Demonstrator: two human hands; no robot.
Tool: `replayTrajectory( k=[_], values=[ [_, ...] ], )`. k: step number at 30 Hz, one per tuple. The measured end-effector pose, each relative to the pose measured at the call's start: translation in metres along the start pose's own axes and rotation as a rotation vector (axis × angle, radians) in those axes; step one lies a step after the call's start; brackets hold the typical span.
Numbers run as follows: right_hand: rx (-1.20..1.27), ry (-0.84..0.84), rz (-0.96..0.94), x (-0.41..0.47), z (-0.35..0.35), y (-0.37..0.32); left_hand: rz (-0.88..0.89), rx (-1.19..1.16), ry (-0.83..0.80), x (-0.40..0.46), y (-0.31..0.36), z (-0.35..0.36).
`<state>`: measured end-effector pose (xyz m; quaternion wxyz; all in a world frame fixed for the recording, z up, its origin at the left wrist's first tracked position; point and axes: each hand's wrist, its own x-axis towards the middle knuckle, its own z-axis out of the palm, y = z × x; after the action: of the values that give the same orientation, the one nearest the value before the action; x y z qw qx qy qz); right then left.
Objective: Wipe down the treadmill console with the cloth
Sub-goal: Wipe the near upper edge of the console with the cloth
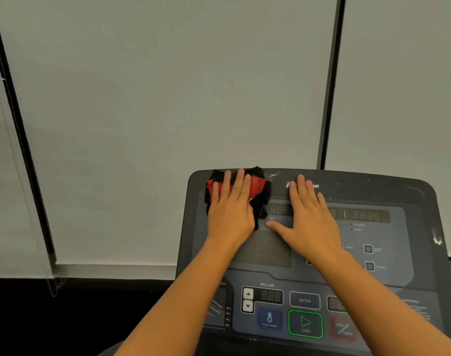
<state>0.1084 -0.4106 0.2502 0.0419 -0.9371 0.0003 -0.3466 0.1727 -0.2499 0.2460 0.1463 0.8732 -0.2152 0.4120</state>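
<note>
Item: treadmill console (pixel 409 199), dark panel, filling the lower right of the frame.

Cloth (pixel 257 186): red and black, bunched, lying at the console's upper left corner. It is pressed flat under the left hand (pixel 231 209), whose fingers are extended and slightly spread rather than curled around the fabric.

Right hand (pixel 310 217): laid bare on the panel centre, fingers splayed wide, nothing held; part of the numeric display is covered by it.

Risks, as judged: the cloth is only pinned, not gripped, so it may be left behind or slid off the top edge on a fast stroke. Fresh smears may be left by the bare right palm. The green start button (pixel 305 323) and the incline arrows (pixel 248 299), at the bottom centre, could be pressed by a forearm or a downward wipe.

Hidden or unclear: the brand lettering is half covered; small labels at the right are blurred; the console's lower right corner is cut off; the area behind both forearms cannot be seen.
</note>
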Motion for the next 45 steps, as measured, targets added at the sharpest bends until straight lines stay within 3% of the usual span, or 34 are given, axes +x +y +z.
replayTrajectory(
  k=[3,6,9,12,15,19,23,25,28,33,36,39,42,45],
  values=[
    [0.005,-0.031,-0.014,0.0,-0.004,0.002,-0.072,-0.056,-0.008,0.015,0.033,0.003],
    [0.031,-0.045,-0.029,0.001,-0.007,0.002,0.025,-0.053,-0.051,0.02,0.056,0.006],
    [0.027,-0.051,-0.027,0.0,-0.009,0.001,0.114,0.014,-0.058,0.01,0.031,0.002],
    [0.023,-0.075,-0.025,0.0,-0.011,0.003,0.003,0.036,-0.065,0.008,0.004,-0.004],
    [0.069,-0.093,-0.053,0.001,-0.013,0.008,-0.078,-0.012,-0.038,0.022,0.032,-0.004],
    [0.226,-0.053,-0.028,0.002,-0.016,0.014,0.049,-0.047,-0.092,0.03,0.075,0.006],
    [0.202,-0.054,0.016,0.002,-0.019,0.02,0.243,0.09,-0.095,0.015,0.029,0.001],
    [0.164,-0.03,0.022,0.002,-0.021,0.017,0.187,0.086,-0.095,0.014,0.004,-0.005],
    [0.23,0.071,-0.016,0.002,-0.023,0.007,0.034,0.022,-0.077,0.016,0.021,-0.004],
    [0.538,0.395,0.026,-0.003,-0.022,-0.011,0.168,-0.11,-0.108,0.017,0.05,0.003],
    [0.605,0.328,-0.014,-0.004,-0.016,-0.025,0.147,-0.524,-0.228,0.021,0.03,-0.017],
    [0.488,0.14,-0.15,0.0,0.0,-0.046,-0.133,-0.869,-0.115,0.021,0.014,-0.044],
    [0.166,0.123,-0.182,0.008,0.024,-0.054,-0.213,-0.698,0.075,0.018,-0.012,-0.052],
    [-0.028,0.173,-0.118,0.011,0.024,-0.037,-0.219,-0.46,0.047,0.018,-0.038,-0.049]
  ],
)
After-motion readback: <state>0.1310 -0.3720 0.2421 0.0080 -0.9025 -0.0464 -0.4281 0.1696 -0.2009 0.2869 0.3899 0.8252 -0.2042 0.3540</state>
